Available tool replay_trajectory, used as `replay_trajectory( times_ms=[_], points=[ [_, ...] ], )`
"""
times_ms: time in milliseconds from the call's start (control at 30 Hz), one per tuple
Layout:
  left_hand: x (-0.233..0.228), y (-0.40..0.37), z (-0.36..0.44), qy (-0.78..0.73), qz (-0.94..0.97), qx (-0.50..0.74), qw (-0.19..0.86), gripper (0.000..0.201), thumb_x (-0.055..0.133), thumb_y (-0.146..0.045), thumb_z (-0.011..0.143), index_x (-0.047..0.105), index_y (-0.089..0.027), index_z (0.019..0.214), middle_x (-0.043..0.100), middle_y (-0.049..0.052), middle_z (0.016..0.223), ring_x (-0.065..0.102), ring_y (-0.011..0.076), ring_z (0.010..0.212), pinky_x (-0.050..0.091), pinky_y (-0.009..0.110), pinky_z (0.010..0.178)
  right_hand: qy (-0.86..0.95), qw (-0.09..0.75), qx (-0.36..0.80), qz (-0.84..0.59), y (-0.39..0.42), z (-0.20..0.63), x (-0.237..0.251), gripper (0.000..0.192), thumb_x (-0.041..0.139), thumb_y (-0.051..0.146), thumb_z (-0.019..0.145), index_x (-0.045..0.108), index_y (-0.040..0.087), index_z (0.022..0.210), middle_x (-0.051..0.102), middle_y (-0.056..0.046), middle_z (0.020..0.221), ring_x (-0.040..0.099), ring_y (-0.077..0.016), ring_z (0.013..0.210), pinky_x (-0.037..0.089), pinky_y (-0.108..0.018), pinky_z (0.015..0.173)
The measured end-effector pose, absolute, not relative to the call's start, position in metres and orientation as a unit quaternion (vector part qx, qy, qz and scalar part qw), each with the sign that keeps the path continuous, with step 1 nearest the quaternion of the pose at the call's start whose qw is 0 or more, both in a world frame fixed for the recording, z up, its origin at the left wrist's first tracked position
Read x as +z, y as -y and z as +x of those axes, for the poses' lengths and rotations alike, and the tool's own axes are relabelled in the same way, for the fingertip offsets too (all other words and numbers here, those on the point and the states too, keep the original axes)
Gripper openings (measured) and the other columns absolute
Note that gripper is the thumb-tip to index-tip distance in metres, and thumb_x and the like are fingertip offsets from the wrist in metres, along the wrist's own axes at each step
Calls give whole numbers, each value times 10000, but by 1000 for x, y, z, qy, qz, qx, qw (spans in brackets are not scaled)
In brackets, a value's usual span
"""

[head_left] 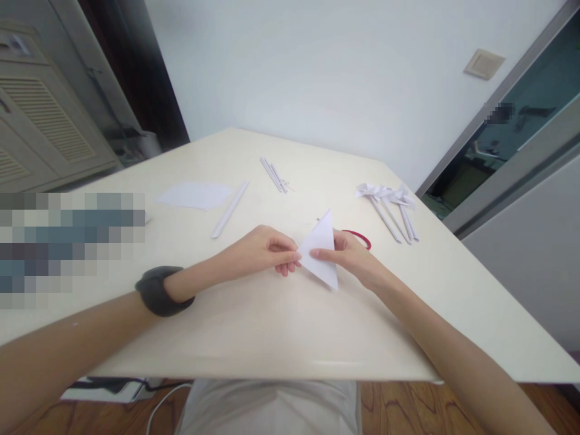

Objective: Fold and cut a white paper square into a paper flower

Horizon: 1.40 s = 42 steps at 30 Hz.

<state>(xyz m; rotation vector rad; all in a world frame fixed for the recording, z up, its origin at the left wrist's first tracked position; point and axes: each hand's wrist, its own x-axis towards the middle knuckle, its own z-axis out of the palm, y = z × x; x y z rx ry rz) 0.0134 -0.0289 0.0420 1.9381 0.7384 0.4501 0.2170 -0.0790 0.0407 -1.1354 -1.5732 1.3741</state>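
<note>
A white sheet of paper folded to a triangle [324,241] is held up between both hands, above the near middle of the table. My left hand [281,251] pinches its left corner between thumb and fingers. On the right side, my right hand [344,251] grips the paper with the thumb in front and the other fingers behind it, partly hidden. Just behind the right hand, a red curved object [362,237], perhaps a scissors handle, lies on the table, mostly covered by that hand.
Several rolled paper sticks with pleated white paper tops [389,208] lie at the right. Thin paper rolls [273,175] rest toward the back. A longer paper roll [231,208] and flat white paper [194,195] are at the left. The pale table [254,338] meets a wall behind.
</note>
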Motion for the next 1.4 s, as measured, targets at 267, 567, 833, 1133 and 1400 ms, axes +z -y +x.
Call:
replay_trajectory(
  times_ms=[267, 567, 833, 1133, 1400],
  points=[
    [43, 20, 10, -328, 796, 196, 470, 225, 560, -325, 768, 674, -141, 708, 680, 29, 665, 620, 132, 588, 512, 211, 575, 610, 389, 482, -495, 71, 232, 45, 156, 647, 289, 716, 552, 173, 671, 556, 24, 606, 490, -87, 561, 377, -220, 541],
    [39, 19, 10, -327, 799, 167, 476, 232, 561, -341, 767, 679, -152, 701, 674, 31, 632, 633, 142, 584, 515, 218, 566, 620, 380, 460, -510, 69, 231, 42, 220, 659, 355, 707, 559, 164, 667, 575, 5, 636, 508, -98, 589, 379, -233, 559],
    [35, 17, 10, -299, 809, 129, 490, 264, 541, -361, 784, 680, -143, 731, 673, 34, 650, 640, 149, 600, 520, 228, 582, 623, 402, 474, -475, 66, 231, 34, 185, 642, 286, 738, 531, 160, 659, 537, 18, 626, 475, -83, 579, 379, -218, 563],
    [33, 17, 9, -284, 814, 84, 499, 255, 535, -351, 795, 674, -145, 738, 674, 29, 666, 642, 147, 627, 514, 219, 596, 626, 390, 446, -507, 70, 231, 43, 186, 619, 303, 756, 549, 152, 674, 539, 21, 594, 480, -76, 552, 340, -201, 504],
    [32, 15, 7, -277, 819, 58, 499, 258, 534, -346, 793, 672, -136, 729, 671, 37, 659, 641, 154, 623, 513, 236, 602, 630, 383, 447, -506, 70, 232, 43, 193, 585, 309, 781, 557, 146, 682, 561, 5, 585, 493, -78, 539, 271, -193, 438]
  ],
)
